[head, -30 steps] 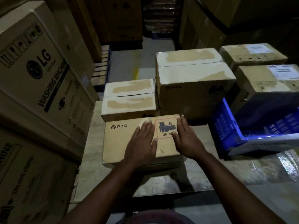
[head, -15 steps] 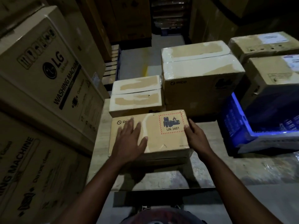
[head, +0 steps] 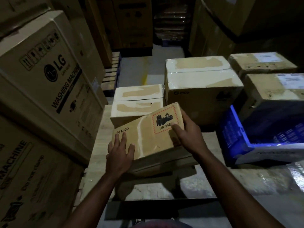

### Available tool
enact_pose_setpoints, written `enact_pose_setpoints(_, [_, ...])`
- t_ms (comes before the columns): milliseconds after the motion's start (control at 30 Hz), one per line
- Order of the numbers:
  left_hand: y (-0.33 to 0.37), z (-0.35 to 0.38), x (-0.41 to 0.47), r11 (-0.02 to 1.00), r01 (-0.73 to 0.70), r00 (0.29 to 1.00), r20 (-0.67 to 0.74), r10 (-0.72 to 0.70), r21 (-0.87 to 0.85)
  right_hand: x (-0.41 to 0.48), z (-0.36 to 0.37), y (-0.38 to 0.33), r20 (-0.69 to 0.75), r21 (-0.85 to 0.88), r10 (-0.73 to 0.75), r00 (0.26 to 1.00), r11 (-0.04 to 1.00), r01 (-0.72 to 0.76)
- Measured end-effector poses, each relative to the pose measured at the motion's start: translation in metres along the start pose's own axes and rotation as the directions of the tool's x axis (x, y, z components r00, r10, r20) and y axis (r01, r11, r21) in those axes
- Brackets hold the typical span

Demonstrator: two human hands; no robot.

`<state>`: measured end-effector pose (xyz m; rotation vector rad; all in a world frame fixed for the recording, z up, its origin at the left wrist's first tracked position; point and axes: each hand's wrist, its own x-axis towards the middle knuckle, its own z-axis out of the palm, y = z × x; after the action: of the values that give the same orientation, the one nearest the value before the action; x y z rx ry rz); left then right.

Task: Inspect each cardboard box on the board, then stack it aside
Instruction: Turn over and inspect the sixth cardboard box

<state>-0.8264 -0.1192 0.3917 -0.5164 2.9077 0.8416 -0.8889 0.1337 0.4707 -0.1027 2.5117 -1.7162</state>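
Both hands hold one flat brown cardboard box [head: 148, 130] printed with "PICO" and a red-hatched battery label. Its right end is tilted up. The left hand [head: 119, 152] lies spread over the box's near-left corner, fingers splayed on the top face just below the logo. The right hand [head: 187, 134] clasps the raised right end, with its thumb across the label and the other fingers wrapped round the far edge. Under the hands the box sits above a pale wooden board [head: 98, 145], the near edge low over it — whether that edge touches, I cannot tell.

Just beyond the left hand are two low brown boxes with white torn patches [head: 138, 102], side by side. Beyond the right hand stands a taller brown PICO carton [head: 202, 89]. Further right of that hand is a blue plastic crate [head: 233, 137], with two labelled brown cartons [head: 269, 76] behind it. Well left of the left hand rise large stacked washing-machine cartons [head: 46, 76] — LG printing shows on the upper one.
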Motion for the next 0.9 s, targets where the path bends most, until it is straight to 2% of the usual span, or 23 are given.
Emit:
enact_pose_setpoints(100, [0.002,0.01,0.002,0.997,0.03,0.998,0.062,-0.025,-0.078,0.001,0.008,-0.021,0.002,-0.132,-0.042,0.999,0.99,0.042])
enact_pose_setpoints(167, [0.007,0.007,0.005,0.994,0.039,0.993,0.111,-0.028,-0.099,-0.002,0.015,-0.035,0.059,-0.132,-0.033,0.998,0.99,0.041])
enact_pose_setpoints(267, [0.034,-0.014,0.005,0.981,-0.092,0.989,0.096,0.109,-0.168,-0.01,0.028,-0.046,0.136,-0.04,-0.024,0.99,0.999,0.029])
enact_pose_setpoints(367, [0.067,-0.045,0.001,0.925,-0.279,0.958,-0.007,0.287,-0.258,-0.016,0.037,-0.035,0.17,-0.188,-0.079,0.982,0.976,0.111])
enact_pose_setpoints(400, [0.076,-0.056,-0.001,0.902,-0.294,0.952,-0.017,0.304,-0.316,-0.016,0.037,-0.027,0.172,-0.243,-0.082,0.982,0.962,0.122])
enact_pose_setpoints(533, [0.077,-0.085,0.004,0.802,-0.177,0.965,0.06,0.256,-0.571,-0.013,0.023,0.004,0.047,-0.399,0.014,0.999,0.917,0.006])
enact_pose_setpoints(633, [0.065,-0.087,0.007,0.793,-0.042,0.973,0.154,0.17,-0.608,-0.01,0.018,0.012,-0.076,-0.414,0.046,0.996,0.907,-0.073])
enact_pose_setpoints(700, [0.058,-0.082,0.007,0.798,-0.007,0.972,0.184,0.148,-0.602,-0.008,0.017,0.007,-0.153,-0.395,0.043,0.987,0.913,-0.1])
enact_pose_setpoints(833, [0.045,-0.084,0.009,0.701,0.068,0.973,0.204,0.112,-0.71,-0.008,0.028,-0.004,-0.183,-0.414,-0.058,0.981,0.91,-0.023])
enact_pose_setpoints(867, [0.041,-0.084,0.009,0.692,0.066,0.978,0.184,0.098,-0.719,-0.009,0.034,-0.006,-0.165,-0.45,-0.091,0.982,0.893,0.007])
enact_pose_setpoints(900, [0.037,-0.083,0.008,0.733,0.033,0.986,0.142,0.088,-0.679,-0.009,0.038,-0.007,-0.147,-0.49,-0.105,0.984,0.872,0.02])
